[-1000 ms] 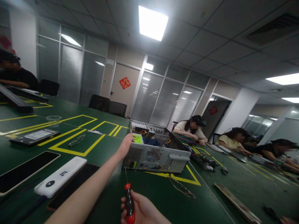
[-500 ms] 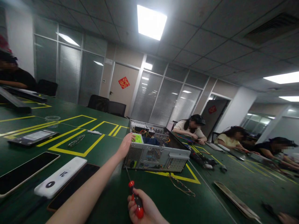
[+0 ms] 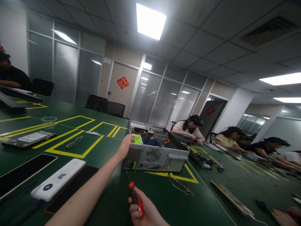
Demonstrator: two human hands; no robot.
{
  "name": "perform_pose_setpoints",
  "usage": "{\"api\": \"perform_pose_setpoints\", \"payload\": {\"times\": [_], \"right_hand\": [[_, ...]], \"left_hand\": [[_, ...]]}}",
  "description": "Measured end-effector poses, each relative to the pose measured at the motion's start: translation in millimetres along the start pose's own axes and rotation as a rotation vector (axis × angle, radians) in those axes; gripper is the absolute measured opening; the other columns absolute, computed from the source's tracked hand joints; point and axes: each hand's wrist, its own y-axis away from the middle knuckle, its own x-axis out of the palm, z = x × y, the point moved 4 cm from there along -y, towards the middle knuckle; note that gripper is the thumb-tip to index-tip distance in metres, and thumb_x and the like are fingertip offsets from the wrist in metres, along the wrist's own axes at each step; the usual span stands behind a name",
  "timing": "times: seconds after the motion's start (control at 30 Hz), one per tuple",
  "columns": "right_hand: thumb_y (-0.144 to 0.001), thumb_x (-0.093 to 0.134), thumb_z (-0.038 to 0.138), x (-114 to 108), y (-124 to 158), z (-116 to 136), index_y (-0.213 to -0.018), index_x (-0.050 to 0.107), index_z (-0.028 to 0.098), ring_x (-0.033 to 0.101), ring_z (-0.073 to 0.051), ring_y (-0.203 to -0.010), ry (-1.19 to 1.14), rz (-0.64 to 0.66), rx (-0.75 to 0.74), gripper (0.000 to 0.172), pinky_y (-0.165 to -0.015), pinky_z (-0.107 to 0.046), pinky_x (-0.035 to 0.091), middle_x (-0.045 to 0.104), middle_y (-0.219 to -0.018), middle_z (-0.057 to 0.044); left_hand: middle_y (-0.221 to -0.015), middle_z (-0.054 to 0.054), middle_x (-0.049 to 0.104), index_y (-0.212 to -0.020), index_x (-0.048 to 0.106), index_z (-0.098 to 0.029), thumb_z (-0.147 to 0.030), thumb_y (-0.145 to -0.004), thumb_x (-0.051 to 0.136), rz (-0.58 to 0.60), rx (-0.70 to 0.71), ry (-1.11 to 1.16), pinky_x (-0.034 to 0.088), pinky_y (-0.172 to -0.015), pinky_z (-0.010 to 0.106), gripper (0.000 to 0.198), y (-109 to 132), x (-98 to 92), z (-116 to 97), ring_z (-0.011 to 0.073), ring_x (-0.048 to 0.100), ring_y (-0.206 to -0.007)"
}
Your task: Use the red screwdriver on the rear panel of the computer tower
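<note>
Head view, left to right: a white device (image 3: pixel 67 172) lay on the counter (image 3: pixel 113 194); the left hand (image 3: pixel 124 147) touched the upper left corner of an open computer case (image 3: pixel 154 155) there, any grip indeterminable; the right hand (image 3: pixel 143 205) grasped a screwdriver (image 3: pixel 133 190) before it.

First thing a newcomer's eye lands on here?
Probably the open computer case just below center, with colored cables inside and the left hand at its left edge beside a yellow-green label. Nearer the camera, the right hand grips a red-and-black screwdriver, its shaft pointing toward the case. Overhead, a glaring ceiling light panel sits near top center.
</note>
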Motion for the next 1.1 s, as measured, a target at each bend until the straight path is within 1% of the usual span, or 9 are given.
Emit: {"api": "perform_pose_setpoints", "payload": {"times": [0.1,0.23,0.37,0.47,0.57,0.63,0.77,0.93,1.1], "right_hand": [[-0.1,0.05,0.029,-2.1,-1.6,-2.6,-0.069,0.057,0.013,0.041,-0.002,-0.04,0.042,-0.039,-0.002,0.035,-0.04,-0.007,0.03,0.049,-0.055,0.003],[-0.104,0.039,0.038,-8.8,-9.2,-6.0,-0.068,0.059,0.014,0.053,-0.007,-0.047,0.088,-0.105,-0.043,0.048,-0.05,-0.014,0.043,0.053,-0.055,0.0],[-0.102,0.043,0.042,-12.4,-20.7,-11.5,-0.073,0.064,0.014,0.058,-0.011,-0.052,0.154,-0.042,-0.011,0.045,-0.055,-0.021,0.047,0.057,-0.06,-0.002],[-0.102,0.042,0.041,-9.3,-22.5,-11.4,-0.079,0.065,0.012,0.055,-0.01,-0.049,0.147,0.032,0.008,0.044,-0.048,-0.017,0.04,0.058,-0.063,-0.003],[-0.105,0.035,0.04,-4.0,-15.9,-6.3,-0.078,0.063,0.01,0.037,-0.002,-0.039,0.063,0.065,0.004,0.049,-0.038,-0.01,0.019,0.05,-0.058,0.002],[-0.104,0.041,0.043,-0.7,-10.1,-2.4,-0.073,0.06,0.012,0.027,0.0,-0.037,0.041,0.077,-0.024,0.048,-0.037,-0.009,0.012,0.046,-0.056,0.005],[-0.098,0.057,0.039,1.8,-5.3,-2.4,-0.065,0.055,0.014,0.025,0.001,-0.037,0.119,0.063,-0.019,0.042,-0.037,-0.006,0.013,0.038,-0.052,0.008],[-0.103,0.044,0.042,0.7,-7.4,-3.9,-0.066,0.057,0.012,0.04,-0.001,-0.042,0.035,0.018,0.003,0.049,-0.041,-0.006,0.029,0.044,-0.055,0.003],[-0.102,0.048,0.039,5.5,3.4,2.4,-0.071,0.058,0.011,0.035,0.001,-0.04,0.004,0.123,0.035,0.043,-0.038,-0.005,0.016,0.046,-0.058,0.004]], "left_hand": [[-0.107,0.009,0.07,-0.086,0.062,-0.022,-0.045,-0.1,0.028,0.014,-0.021,-0.012,0.037,-0.119,0.047,0.043,-0.1,-0.2,-1.1,0.0255,0.057,-0.125],[-0.111,0.01,0.07,-0.086,0.063,-0.022,-0.044,-0.1,0.029,-0.001,-0.039,0.001,0.037,-0.119,0.048,0.043,1.0,-1.2,0.4,0.0263,0.054,-0.13],[-0.115,0.009,0.069,-0.087,0.064,-0.021,-0.045,-0.101,0.03,0.0,-0.057,-0.007,0.036,-0.12,0.047,0.044,2.1,0.0,5.6,0.0257,0.051,-0.134],[-0.115,0.01,0.07,-0.088,0.064,-0.021,-0.047,-0.101,0.029,0.001,-0.048,-0.008,0.036,-0.12,0.046,0.046,2.3,1.8,9.4,0.0252,0.052,-0.133],[-0.114,0.01,0.07,-0.088,0.065,-0.021,-0.048,-0.101,0.029,-0.016,-0.035,-0.005,0.037,-0.12,0.048,0.047,2.1,2.2,11.3,0.0257,0.053,-0.132],[-0.114,0.01,0.07,-0.088,0.065,-0.021,-0.047,-0.101,0.029,-0.016,-0.029,-0.001,0.037,-0.12,0.049,0.046,2.0,2.1,10.9,0.0261,0.053,-0.133],[-0.112,0.011,0.071,-0.087,0.065,-0.021,-0.045,-0.101,0.03,-0.011,-0.016,0.006,0.037,-0.12,0.048,0.044,1.7,1.5,8.6,0.0263,0.054,-0.13],[-0.113,0.011,0.07,-0.086,0.064,-0.021,-0.047,-0.1,0.03,-0.026,-0.043,0.012,0.037,-0.119,0.049,0.045,2.0,1.6,10.7,0.0269,0.053,-0.132],[-0.114,0.01,0.07,-0.087,0.064,-0.022,-0.046,-0.1,0.03,-0.02,-0.042,0.013,0.036,-0.12,0.048,0.044,2.3,2.3,12.6,0.026,0.053,-0.132]]}}
